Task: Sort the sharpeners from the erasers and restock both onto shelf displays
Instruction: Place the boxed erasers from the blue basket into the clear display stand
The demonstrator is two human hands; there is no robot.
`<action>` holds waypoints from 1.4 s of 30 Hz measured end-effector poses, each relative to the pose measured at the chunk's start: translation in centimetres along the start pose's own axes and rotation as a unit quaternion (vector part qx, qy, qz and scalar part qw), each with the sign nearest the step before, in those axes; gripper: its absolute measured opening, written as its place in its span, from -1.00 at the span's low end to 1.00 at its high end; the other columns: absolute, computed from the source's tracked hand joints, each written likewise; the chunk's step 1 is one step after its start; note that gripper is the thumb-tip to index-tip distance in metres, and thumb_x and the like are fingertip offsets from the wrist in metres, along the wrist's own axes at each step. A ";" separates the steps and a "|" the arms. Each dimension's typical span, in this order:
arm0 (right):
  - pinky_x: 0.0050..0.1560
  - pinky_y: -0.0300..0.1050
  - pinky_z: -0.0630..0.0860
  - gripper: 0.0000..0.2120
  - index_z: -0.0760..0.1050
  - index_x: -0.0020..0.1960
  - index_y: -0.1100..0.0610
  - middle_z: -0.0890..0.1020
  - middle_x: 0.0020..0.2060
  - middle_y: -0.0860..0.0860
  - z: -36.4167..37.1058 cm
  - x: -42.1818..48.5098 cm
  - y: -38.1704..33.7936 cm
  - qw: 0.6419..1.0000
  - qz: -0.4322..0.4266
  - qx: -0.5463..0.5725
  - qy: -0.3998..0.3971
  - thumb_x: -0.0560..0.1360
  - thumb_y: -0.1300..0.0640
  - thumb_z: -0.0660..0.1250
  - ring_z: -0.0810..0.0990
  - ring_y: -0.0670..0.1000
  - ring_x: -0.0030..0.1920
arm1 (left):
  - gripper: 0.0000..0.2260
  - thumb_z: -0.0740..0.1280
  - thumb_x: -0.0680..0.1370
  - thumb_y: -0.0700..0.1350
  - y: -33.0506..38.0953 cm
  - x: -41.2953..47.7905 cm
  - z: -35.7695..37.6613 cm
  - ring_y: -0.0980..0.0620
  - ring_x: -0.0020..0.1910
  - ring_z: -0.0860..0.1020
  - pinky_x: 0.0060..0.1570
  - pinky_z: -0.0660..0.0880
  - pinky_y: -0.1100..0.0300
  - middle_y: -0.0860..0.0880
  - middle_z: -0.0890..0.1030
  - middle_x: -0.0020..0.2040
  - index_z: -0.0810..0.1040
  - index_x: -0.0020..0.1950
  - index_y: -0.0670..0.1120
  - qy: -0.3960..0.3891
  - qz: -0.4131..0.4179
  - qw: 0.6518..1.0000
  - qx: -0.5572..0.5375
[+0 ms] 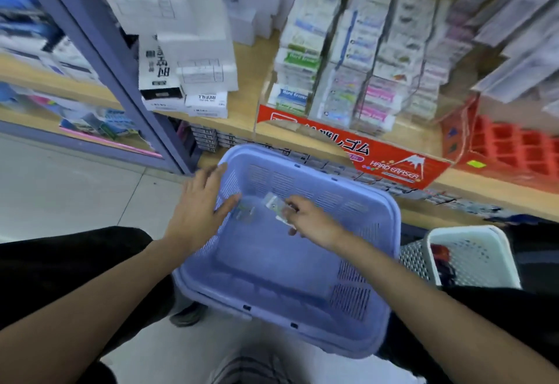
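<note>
Both hands are in the basket (272, 262): left hand (196, 208) spread flat over the left rim, right hand (311, 220) pinching a small packet (273, 203) near the far wall.

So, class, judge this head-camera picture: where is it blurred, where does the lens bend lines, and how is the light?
Head view: blur smears the upper shelf stock and the small packet pinched by the right hand; the red eraser display lettering reads clearly; the wide lens bows the shelf edge; light is soft and even, without glare.
</note>
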State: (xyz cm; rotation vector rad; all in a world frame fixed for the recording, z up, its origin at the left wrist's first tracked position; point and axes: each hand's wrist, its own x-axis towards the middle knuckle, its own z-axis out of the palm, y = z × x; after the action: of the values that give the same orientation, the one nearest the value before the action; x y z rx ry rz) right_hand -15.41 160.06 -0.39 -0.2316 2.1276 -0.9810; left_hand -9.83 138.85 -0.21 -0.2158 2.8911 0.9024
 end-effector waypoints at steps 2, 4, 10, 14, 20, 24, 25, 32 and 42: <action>-0.20 -0.07 0.43 -0.93 0.37 0.02 0.07 0.46 -0.18 -0.03 -2.9 -2.4 -2.4 0.999 -0.039 -0.028 0.005 0.63 0.14 0.11 0.53 -0.04 -0.29 | -0.35 0.17 0.50 0.28 3.0 0.1 -1.7 -0.11 0.19 0.50 0.17 0.39 0.05 -0.11 0.42 0.32 0.27 0.47 -0.08 -0.048 0.032 0.995 -0.080; -0.16 -0.01 0.45 -0.91 0.40 0.04 0.08 0.45 -0.24 -0.06 -5.3 -4.6 -4.3 0.996 -0.076 -0.046 0.006 0.62 0.13 0.13 0.54 -0.04 -0.28 | -0.41 0.25 0.42 0.21 6.0 0.5 -3.5 0.08 0.12 0.54 0.17 0.45 0.12 0.00 0.47 0.25 0.31 0.42 0.06 -0.096 0.067 0.981 -0.156; -0.13 -0.08 0.43 -0.92 0.47 0.00 0.07 0.46 -0.25 -0.06 -9.7 -9.0 -7.8 0.987 -0.154 -0.048 0.021 0.60 0.14 0.20 0.51 -0.06 -0.30 | -0.68 0.45 0.37 0.16 11.0 1.9 -6.5 0.13 -0.14 0.56 0.05 0.48 0.27 0.08 0.54 -0.12 0.53 0.10 0.24 -0.125 0.157 0.943 -0.264; -0.05 -0.10 0.48 -0.82 0.50 0.13 0.06 0.59 -0.05 0.04 -12.7 -9.9 -9.0 0.980 -0.181 -0.035 0.069 0.54 0.08 0.32 0.56 -0.01 -0.16 | -0.74 0.45 0.36 0.06 14.1 3.4 -9.0 0.19 -0.21 0.51 -0.09 0.42 0.39 0.15 0.50 -0.19 0.54 0.02 0.16 -0.103 0.171 0.941 -0.273; -0.04 -0.40 0.39 -0.56 0.45 0.16 -0.10 0.58 -0.06 -0.19 -15.2 -10.1 -8.8 0.949 -0.259 0.053 0.171 0.33 0.02 0.51 0.52 -0.19 -0.08 | -0.76 0.53 0.32 -0.05 15.6 4.4 -11.5 0.15 -0.24 0.54 -0.17 0.46 0.39 -0.08 0.56 -0.20 0.58 -0.07 0.12 -0.055 0.135 0.916 -0.374; -0.28 -0.48 0.31 -0.68 0.49 0.02 -0.05 0.54 -0.22 -0.32 -14.5 -9.3 -9.2 0.924 -0.295 0.059 0.236 0.34 0.13 0.51 0.44 -0.26 -0.30 | -0.76 0.50 0.32 -0.02 16.1 5.1 -11.0 0.16 -0.21 0.55 -0.10 0.49 0.32 0.07 0.59 -0.20 0.57 -0.08 0.18 -0.059 0.134 0.913 -0.381; -0.28 -0.48 0.31 -0.69 0.49 0.00 -0.06 0.54 -0.19 -0.30 -14.5 -9.1 -9.3 0.919 -0.300 0.059 0.250 0.34 0.12 0.51 0.44 -0.27 -0.29 | -0.75 0.52 0.31 -0.01 16.2 5.4 -11.0 0.18 -0.22 0.55 -0.12 0.49 0.35 0.10 0.59 -0.22 0.57 -0.08 0.16 -0.059 0.126 0.912 -0.387; -0.09 -0.43 0.37 -0.68 0.57 0.05 0.09 0.52 -0.13 -0.22 -14.3 -7.4 -7.8 0.890 -0.300 -0.124 0.320 0.40 -0.08 0.36 0.49 -0.22 -0.10 | -0.75 0.50 0.30 -0.05 16.4 6.3 -9.9 0.18 -0.28 0.54 -0.18 0.47 0.37 0.03 0.55 -0.31 0.59 -0.05 0.07 -0.062 0.078 0.919 -0.381; -0.03 -0.36 0.42 -0.57 0.34 0.24 -0.10 0.44 -0.10 -0.35 -12.9 -8.1 -7.3 0.895 -0.261 -0.123 0.340 0.41 -0.10 0.35 0.47 -0.32 -0.08 | -0.74 0.55 0.27 -0.06 16.5 6.3 -8.4 -0.03 -0.16 0.63 -0.06 0.51 0.19 -0.16 0.65 -0.11 0.59 -0.09 0.08 -0.115 0.024 0.907 -0.405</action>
State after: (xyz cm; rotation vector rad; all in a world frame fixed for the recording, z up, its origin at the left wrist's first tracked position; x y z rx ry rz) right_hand -19.99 166.02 14.71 -0.7010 2.9274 -1.2128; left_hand -19.28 146.79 14.93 -0.0841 2.1540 1.9389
